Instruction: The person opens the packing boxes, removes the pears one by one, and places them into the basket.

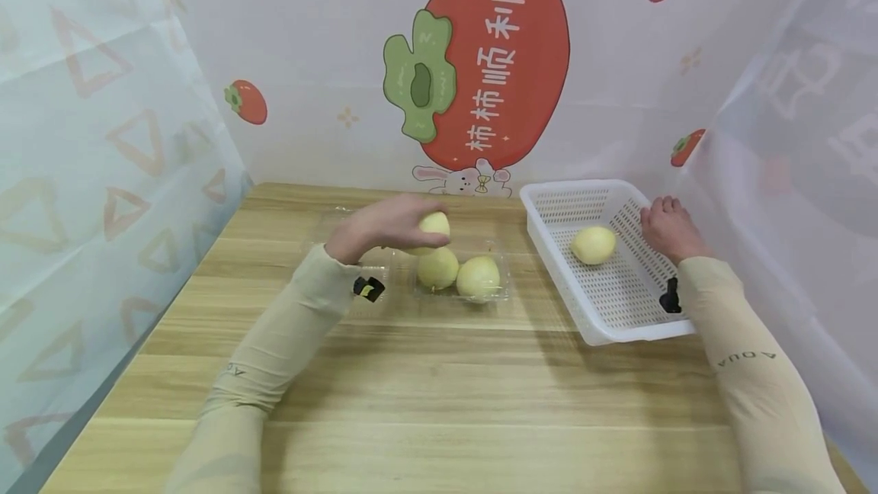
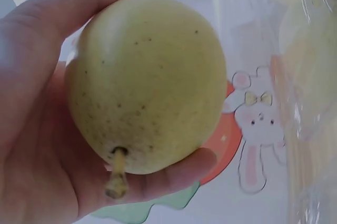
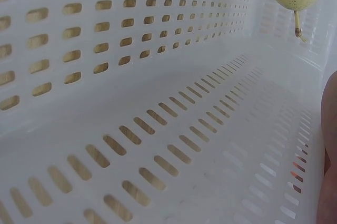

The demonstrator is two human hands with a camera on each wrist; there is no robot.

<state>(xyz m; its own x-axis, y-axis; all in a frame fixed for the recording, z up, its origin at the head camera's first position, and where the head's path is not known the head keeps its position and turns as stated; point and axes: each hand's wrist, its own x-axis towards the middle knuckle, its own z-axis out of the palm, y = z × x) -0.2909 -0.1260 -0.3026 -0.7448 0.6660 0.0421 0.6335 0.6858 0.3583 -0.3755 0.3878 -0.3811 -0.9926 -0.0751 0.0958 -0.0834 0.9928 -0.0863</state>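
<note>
My left hand holds a pale yellow pear, thumb on one side and fingers round the other; its short stem shows in the left wrist view. Just under that hand, two more pears sit side by side in a clear plastic container. To the right stands a white perforated basket with a single pear inside. My right hand grips the basket's right rim, partly hiding it. In the right wrist view, only a strip of that hand shows at the edge.
More clear plastic lies left of the container, partly behind my left forearm. Everything stands on a wood-grain table. A printed sheet with persimmon drawings rises behind the table, and further sheets hang at both sides.
</note>
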